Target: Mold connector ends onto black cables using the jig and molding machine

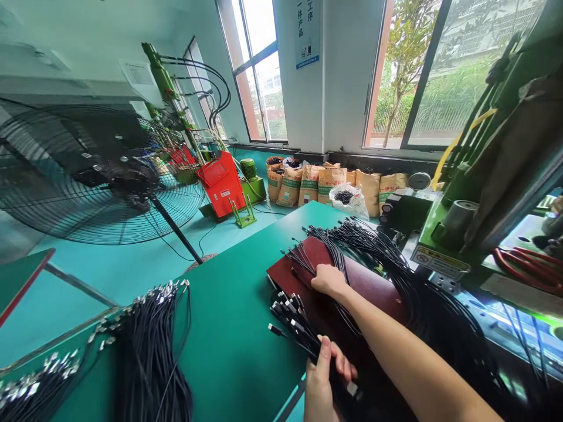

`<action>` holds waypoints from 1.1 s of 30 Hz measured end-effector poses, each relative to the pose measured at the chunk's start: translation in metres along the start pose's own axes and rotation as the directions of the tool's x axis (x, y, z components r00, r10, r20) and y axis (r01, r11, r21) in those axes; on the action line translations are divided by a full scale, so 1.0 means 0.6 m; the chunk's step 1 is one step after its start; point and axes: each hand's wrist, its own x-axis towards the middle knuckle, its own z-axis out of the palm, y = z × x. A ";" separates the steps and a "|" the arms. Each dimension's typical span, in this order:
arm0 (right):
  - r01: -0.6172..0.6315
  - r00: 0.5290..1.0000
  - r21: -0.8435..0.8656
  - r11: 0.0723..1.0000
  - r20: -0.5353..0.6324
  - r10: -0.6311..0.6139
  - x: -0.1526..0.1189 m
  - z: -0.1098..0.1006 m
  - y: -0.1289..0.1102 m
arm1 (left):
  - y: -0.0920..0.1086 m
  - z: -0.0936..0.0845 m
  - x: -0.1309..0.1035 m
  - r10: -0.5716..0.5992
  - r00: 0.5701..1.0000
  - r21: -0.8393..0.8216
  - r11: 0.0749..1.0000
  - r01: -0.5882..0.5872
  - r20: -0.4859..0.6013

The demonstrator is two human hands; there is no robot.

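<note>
Low in the view, my left hand [323, 375] is closed around a bundle of black cables [303, 328], whose plug ends fan out above my thumb. A white-tipped plug [352, 388] pokes out below my fingers. My right hand [329, 280] reaches across a dark red board [281, 272], fingers curled down onto thin black cables [301, 258] lying there; its fingertips are partly hidden. Behind it, a larger spread of black cables [360, 237] runs over the board's far side and down to the right.
A thick pile of black cables [147, 346] lies on the green table [233, 305] at left. A green machine [444, 234] with a gauge stands close on the right. A large fan [123, 181], a red machine [224, 187] and paper sacks [310, 181] are farther off.
</note>
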 end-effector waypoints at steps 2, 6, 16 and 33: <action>0.072 0.996 0.060 0.996 -0.048 -0.069 -0.022 -0.026 0.011 | 0.007 0.005 0.000 -0.001 1.000 -0.021 1.000 0.002 0.007; 0.189 0.970 0.103 0.977 -0.173 -0.170 -0.100 -0.083 0.050 | 0.015 0.023 0.006 0.015 1.000 -0.056 0.998 -0.016 -0.013; 0.256 0.933 0.245 0.935 -0.315 -0.173 -0.304 -0.072 0.157 | 0.016 0.077 0.011 0.049 0.997 -0.172 0.984 -0.037 0.065; 0.343 0.845 0.524 0.780 -0.535 -0.013 -0.416 0.066 0.152 | 0.006 0.085 -0.038 0.156 0.900 0.175 0.954 -0.244 0.407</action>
